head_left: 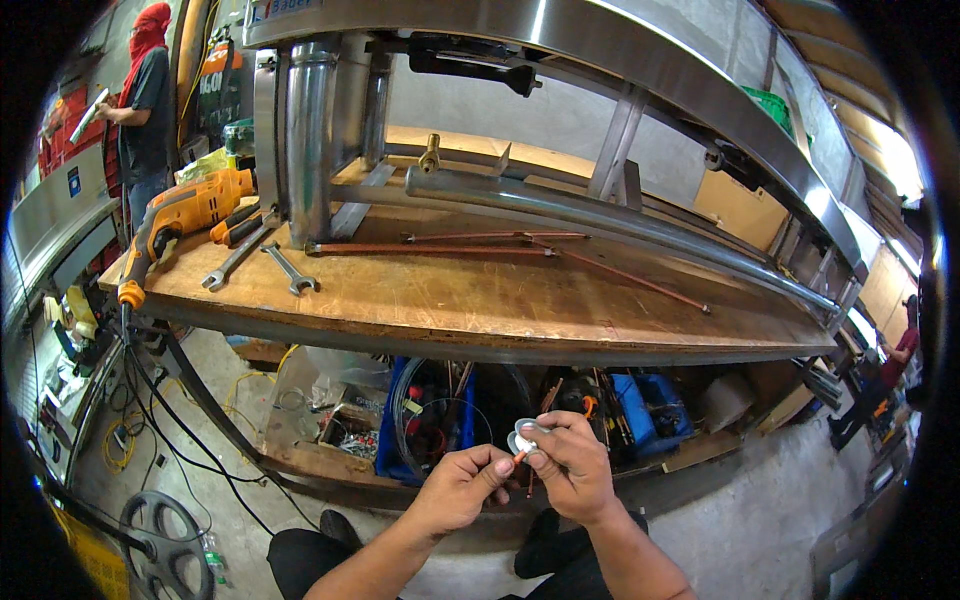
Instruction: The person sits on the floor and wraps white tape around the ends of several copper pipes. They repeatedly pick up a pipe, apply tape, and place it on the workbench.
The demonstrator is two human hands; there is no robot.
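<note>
Big stainless frame [600, 60] w/ steel pipe [600, 215] sits on the wooden workbench [450, 300]. On the bench: orange drill [175, 215], two wrenches [260, 262], thin copper rods [480, 245].

Below the bench edge, both hands work close together. Right hand [575, 465] pinches a small white tape roll [527, 435]; left hand [460, 490] is closed on a small copper-coloured fitting end [521, 456], fingertips touching the roll.

Looks like thread-taping the fitting, early on. Next move needs tape kept taut while winding, w/ the fitting held steady.
</note>
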